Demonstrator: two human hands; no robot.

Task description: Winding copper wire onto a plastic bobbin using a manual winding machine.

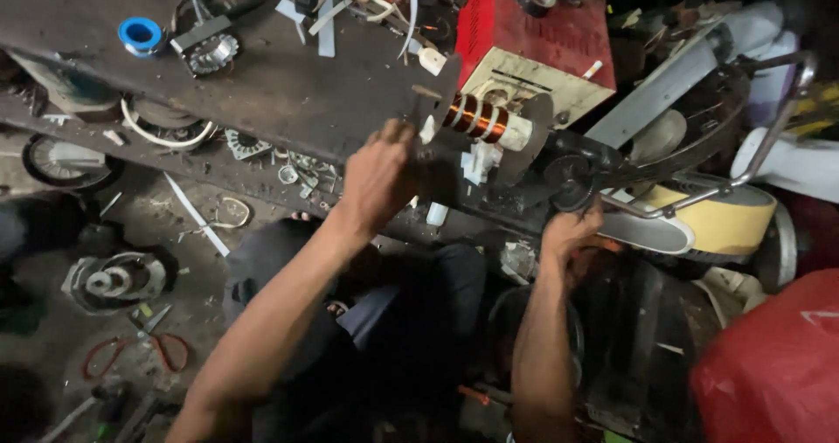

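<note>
A white bobbin wound with copper wire [476, 118] sits on a spindle between two dark round plates of a small winding machine at the workbench edge. My left hand [377, 179] rests against the left plate [434, 102], fingers curled near the wire. Lower right, my right hand [571, 233] grips the black crank wheel [572, 181] of the machine. A white plastic piece [479, 160] hangs just below the coil.
A dark workbench [288, 85] carries a blue tape roll [141, 34], a toothed metal part [208, 51] and scraps. A red and cream metal box [533, 41] stands behind the coil. Fan parts, red-handled pliers [131, 352] and a red bag [778, 364] lie around.
</note>
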